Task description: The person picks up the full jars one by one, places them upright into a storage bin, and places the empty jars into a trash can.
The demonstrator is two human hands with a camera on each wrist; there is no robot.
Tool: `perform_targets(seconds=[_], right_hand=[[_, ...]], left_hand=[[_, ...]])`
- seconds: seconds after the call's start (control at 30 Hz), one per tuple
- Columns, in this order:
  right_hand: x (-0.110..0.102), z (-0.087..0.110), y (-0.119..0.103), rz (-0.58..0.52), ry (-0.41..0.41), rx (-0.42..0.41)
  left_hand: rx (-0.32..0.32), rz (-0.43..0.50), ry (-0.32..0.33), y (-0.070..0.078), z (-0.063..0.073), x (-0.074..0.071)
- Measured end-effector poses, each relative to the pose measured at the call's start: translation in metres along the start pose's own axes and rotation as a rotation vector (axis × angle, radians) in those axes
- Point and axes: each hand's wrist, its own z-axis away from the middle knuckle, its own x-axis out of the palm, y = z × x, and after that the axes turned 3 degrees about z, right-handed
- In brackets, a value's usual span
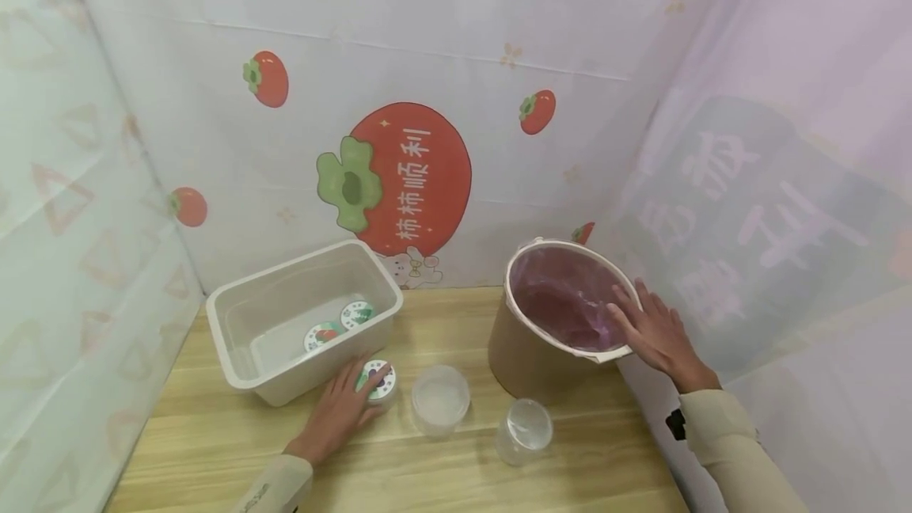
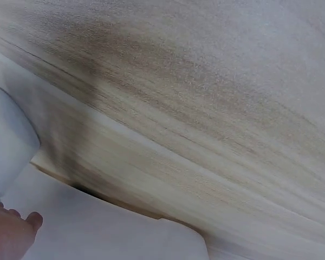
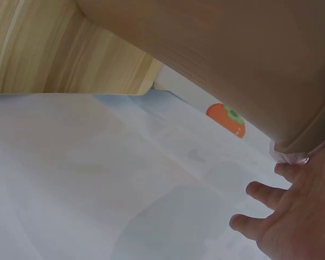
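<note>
If the left hand slides sideways, we think the labelled cup at its fingertips could tip, or strike the clear cup just to this hand's right, while a careless push of the right hand could tilt the bucket. Our left hand lies low against the labelled cup, but whether it grips we cannot tell; our right hand extends spread, ungripping fingers at the bucket's rim.

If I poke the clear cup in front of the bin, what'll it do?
The clear cup might slide easily, because its see-through walls look thin and light. If it tips, its round sides could let it roll.
</note>
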Motion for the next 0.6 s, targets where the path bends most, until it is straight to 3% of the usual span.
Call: perform_targets(seconds=[0.23,0.43,0.6], right_hand=[[0.000,-0.001,0.000,-0.006,-0.004,0.002],[-0.001,0.000,0.001,0.003,0.010,-0.003],[-0.001,0.001,0.000,-0.005,0.000,-0.002]], left_hand=[[0.036,-0.046,0.023,0.005,-0.007,-0.003],[0.099,-0.063,0.050,0.022,-0.024,-0.015],[0.106,-0.048,0.046,0.037,-0.036,-0.030]])
